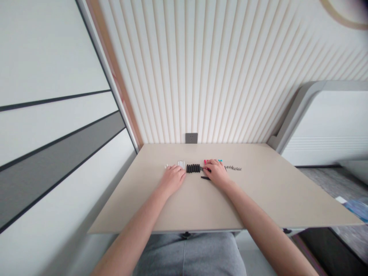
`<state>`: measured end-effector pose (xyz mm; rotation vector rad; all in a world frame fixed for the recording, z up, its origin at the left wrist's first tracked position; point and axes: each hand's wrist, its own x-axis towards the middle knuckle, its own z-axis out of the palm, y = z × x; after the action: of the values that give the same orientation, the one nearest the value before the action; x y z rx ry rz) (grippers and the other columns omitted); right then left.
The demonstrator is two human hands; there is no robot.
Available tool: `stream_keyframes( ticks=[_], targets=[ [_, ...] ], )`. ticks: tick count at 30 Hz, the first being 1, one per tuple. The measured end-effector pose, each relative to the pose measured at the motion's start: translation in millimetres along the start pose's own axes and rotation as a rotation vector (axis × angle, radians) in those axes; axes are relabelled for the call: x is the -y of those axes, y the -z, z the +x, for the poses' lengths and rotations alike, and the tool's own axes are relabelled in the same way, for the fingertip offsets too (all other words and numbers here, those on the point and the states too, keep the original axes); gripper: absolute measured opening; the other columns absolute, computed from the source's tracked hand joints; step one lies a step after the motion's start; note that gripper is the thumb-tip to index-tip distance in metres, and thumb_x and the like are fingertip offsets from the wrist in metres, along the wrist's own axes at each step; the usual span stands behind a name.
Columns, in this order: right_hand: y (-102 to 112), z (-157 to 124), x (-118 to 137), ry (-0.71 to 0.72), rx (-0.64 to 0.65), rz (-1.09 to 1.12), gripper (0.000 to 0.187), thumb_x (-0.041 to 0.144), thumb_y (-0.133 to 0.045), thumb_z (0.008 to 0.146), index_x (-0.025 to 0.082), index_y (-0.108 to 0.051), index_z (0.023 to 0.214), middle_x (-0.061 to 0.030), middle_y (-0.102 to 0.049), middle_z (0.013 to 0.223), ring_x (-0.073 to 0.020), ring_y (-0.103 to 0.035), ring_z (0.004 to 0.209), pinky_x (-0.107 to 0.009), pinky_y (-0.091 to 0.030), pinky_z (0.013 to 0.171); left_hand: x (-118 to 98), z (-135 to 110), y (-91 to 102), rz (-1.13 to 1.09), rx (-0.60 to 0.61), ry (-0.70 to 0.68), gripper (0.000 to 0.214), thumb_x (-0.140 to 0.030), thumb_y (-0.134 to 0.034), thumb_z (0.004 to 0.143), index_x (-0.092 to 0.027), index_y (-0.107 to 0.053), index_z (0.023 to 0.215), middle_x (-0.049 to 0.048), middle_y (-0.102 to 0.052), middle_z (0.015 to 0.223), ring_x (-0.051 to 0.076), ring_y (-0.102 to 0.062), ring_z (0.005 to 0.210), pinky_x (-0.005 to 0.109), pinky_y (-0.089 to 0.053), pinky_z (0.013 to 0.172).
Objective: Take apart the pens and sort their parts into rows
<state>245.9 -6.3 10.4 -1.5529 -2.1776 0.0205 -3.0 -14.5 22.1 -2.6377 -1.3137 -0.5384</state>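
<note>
My left hand point(174, 177) rests palm down on the table, its fingers stretched out beside several thin white sticks point(181, 164) that look like pen refills. Small white pieces point(166, 166) lie just behind its fingers. Between my hands sits a row of short black tubes point(193, 168). My right hand point(217, 173) is closed, with thumb and fingers around a small dark piece that they mostly hide. Below its fingers lies a slim black pen part point(205, 178). Red caps point(205, 161) and teal caps point(220, 160) show behind this hand. Small metal springs point(234, 168) lie to its right.
The beige table point(161, 211) stands against a ribbed wall with a grey socket point(191, 138). A white cabinet point(57, 184) rises at the left. On the right are a bed headboard point(324, 122) and a clear and blue plastic item point(356, 207).
</note>
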Motion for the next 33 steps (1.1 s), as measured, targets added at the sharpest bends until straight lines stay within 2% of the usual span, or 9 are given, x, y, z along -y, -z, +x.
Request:
stream_keyframes(
  ticks=[9, 16, 20, 27, 33],
  targets=[
    [-0.1, -0.5, -1.1, -0.010, -0.008, -0.015, 0.021, 0.029, -0.053, 0.093, 0.025, -0.073, 0.088, -0.0066, -0.066, 0.102, -0.0224, -0.053, 0.101, -0.037, -0.033, 0.089, 2.9, -0.9, -2.6, -0.006, 0.022, -0.042, 0.016, -0.024, -0.053, 0.093, -0.020, -0.068, 0.096, 0.0074, -0.065, 0.095, 0.022, -0.056, 0.095, 0.037, -0.042, 0.082],
    [0.4, -0.7, -0.6, -0.007, -0.005, -0.011, 0.019, 0.029, -0.054, 0.092, 0.025, -0.073, 0.092, -0.0057, -0.066, 0.103, -0.0223, -0.053, 0.101, -0.036, -0.033, 0.088, 1.9, 0.0, -0.9, -0.011, 0.003, -0.029, 0.023, -0.025, -0.055, 0.092, -0.021, -0.063, 0.113, 0.0085, -0.065, 0.106, 0.024, -0.057, 0.102, 0.039, -0.043, 0.086],
    [0.9, -1.6, -0.1, -0.002, -0.007, -0.005, 0.020, 0.029, -0.055, 0.092, 0.028, -0.072, 0.100, -0.0059, -0.065, 0.105, -0.0224, -0.053, 0.102, -0.036, -0.033, 0.089, 3.5, -0.6, -4.7, -0.027, -0.001, -0.064, 0.029, -0.024, -0.052, 0.093, -0.022, -0.060, 0.120, 0.0095, -0.065, 0.118, 0.024, -0.058, 0.107, 0.040, -0.043, 0.089],
    [1.3, -2.1, 0.2, -0.002, 0.014, -0.020, 0.020, 0.028, -0.054, 0.092, 0.027, -0.073, 0.098, -0.0058, -0.065, 0.105, -0.0223, -0.052, 0.102, -0.036, -0.032, 0.090, 5.1, -0.5, -7.5, -0.038, 0.034, -0.070, 0.029, -0.022, -0.048, 0.095, -0.021, -0.061, 0.121, 0.0077, -0.067, 0.119, 0.023, -0.060, 0.108, 0.040, -0.044, 0.089],
    [0.1, -1.8, -0.8, -0.002, 0.011, -0.024, 0.020, 0.028, -0.054, 0.092, 0.027, -0.074, 0.095, -0.0053, -0.066, 0.104, -0.0225, -0.052, 0.102, -0.037, -0.032, 0.090, 5.5, -0.2, -9.1, -0.053, 0.018, -0.092, 0.032, -0.021, -0.044, 0.096, -0.021, -0.061, 0.123, 0.0077, -0.063, 0.128, 0.022, -0.058, 0.115, 0.040, -0.043, 0.093]
  ],
)
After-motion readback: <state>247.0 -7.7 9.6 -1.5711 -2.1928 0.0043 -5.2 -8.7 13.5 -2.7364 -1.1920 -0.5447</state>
